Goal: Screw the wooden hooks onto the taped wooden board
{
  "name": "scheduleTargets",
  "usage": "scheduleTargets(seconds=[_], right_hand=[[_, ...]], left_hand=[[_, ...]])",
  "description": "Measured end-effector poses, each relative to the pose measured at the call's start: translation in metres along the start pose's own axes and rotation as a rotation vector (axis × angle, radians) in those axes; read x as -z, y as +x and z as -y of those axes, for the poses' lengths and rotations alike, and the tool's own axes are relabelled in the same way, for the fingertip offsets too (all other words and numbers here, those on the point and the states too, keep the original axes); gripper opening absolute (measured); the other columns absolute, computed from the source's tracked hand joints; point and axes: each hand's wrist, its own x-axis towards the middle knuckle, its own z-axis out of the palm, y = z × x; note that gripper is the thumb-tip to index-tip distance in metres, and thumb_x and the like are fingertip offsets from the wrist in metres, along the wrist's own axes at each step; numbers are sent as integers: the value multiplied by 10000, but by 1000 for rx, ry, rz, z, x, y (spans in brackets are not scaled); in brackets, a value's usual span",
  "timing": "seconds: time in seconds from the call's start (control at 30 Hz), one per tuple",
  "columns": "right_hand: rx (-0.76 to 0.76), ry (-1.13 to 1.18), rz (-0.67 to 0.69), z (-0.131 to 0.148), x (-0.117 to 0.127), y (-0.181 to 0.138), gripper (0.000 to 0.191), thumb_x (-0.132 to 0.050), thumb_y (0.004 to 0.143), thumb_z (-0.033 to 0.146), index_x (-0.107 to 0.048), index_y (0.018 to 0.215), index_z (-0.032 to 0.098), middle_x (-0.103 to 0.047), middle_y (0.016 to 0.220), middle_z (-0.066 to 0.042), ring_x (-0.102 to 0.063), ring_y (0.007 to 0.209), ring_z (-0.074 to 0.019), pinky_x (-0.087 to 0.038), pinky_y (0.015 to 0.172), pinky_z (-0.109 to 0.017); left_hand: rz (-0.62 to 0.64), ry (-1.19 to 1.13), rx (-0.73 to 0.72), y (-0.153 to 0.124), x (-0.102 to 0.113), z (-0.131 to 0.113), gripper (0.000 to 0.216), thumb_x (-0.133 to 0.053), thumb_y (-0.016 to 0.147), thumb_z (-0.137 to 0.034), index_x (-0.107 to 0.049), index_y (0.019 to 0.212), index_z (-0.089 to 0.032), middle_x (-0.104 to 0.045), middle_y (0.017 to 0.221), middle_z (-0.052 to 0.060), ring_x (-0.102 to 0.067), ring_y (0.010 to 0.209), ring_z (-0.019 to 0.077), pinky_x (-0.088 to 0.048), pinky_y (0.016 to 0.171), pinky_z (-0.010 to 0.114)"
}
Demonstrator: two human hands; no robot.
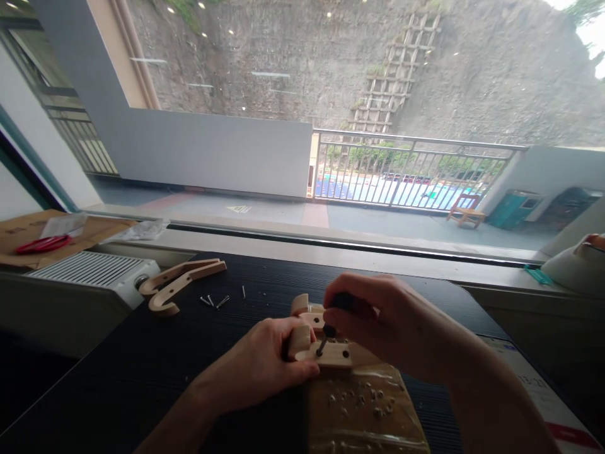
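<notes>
My left hand (265, 366) is closed round a curved wooden hook (326, 353) and presses it down on a plastic-wrapped wooden board (363, 410) lying on the black table (118, 378). My right hand (382, 321) grips a short black-handled screwdriver (328, 331) upright, its tip in a hole of the hook's flat plate. A second hook piece (302, 306) shows just behind. Small screws lie inside the plastic wrap (359, 400).
Two more wooden hooks (177, 284) lie at the table's back left, with loose screws (217, 301) beside them. A white radiator (89, 271) and a cardboard box with red scissors (42, 243) stand at the left. A window sill runs behind the table.
</notes>
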Motion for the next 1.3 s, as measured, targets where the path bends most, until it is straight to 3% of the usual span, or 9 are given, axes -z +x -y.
scheduleTargets(seconds=[0.27,0.43,0.57,0.77,0.97,1.07,1.3], right_hand=[[-111,-119,-152,-17,-8,13,273,-431,873,449,-541,791,214,-489,566,51,-375,502,-72,-274,449,-200],[-16,-87,-94,-4,-4,4,124,-506,851,341,-539,941,263,-519,613,74,-417,529,-60,-313,494,-180],[26,-56,-64,0,-3,-1,67,-518,842,290,-544,887,249,-523,622,74,-412,540,-57,-319,499,-170],[-110,-109,-128,-11,-5,5,165,-493,848,378,-544,821,223,-532,583,56,-426,510,-70,-293,462,-189],[-13,-76,-65,-1,0,-1,120,-532,821,287,-585,916,236,-532,622,55,-421,539,-67,-305,490,-183],[22,-47,-43,1,0,-2,91,-521,823,254,-598,851,215,-512,614,50,-403,543,-64,-303,490,-179],[-116,-99,-113,-10,-4,5,198,-482,850,393,-572,810,220,-518,575,51,-413,516,-71,-293,467,-193]], left_hand=[[-23,26,12,1,-2,3,206,-599,725,-328,-564,831,-156,-425,686,-49,-378,617,100,-306,540,196],[-10,18,-13,1,-2,5,200,-603,736,-344,-569,811,-162,-418,680,-55,-365,608,93,-295,531,197],[-10,16,-12,1,-1,5,181,-601,741,-335,-572,804,-168,-441,694,-54,-381,622,97,-301,539,197],[-20,6,12,0,-2,2,178,-602,725,-309,-580,820,-161,-460,722,-45,-403,643,103,-321,562,195],[-14,6,-2,0,-1,-3,170,-587,729,-311,-566,807,-162,-432,702,-50,-382,626,100,-308,548,196],[-1,13,7,0,0,-3,164,-583,730,-318,-547,765,-162,-417,684,-52,-368,615,98,-300,538,196],[-16,19,3,0,-2,0,169,-585,736,-308,-566,828,-167,-434,703,-52,-384,630,100,-303,549,195]])
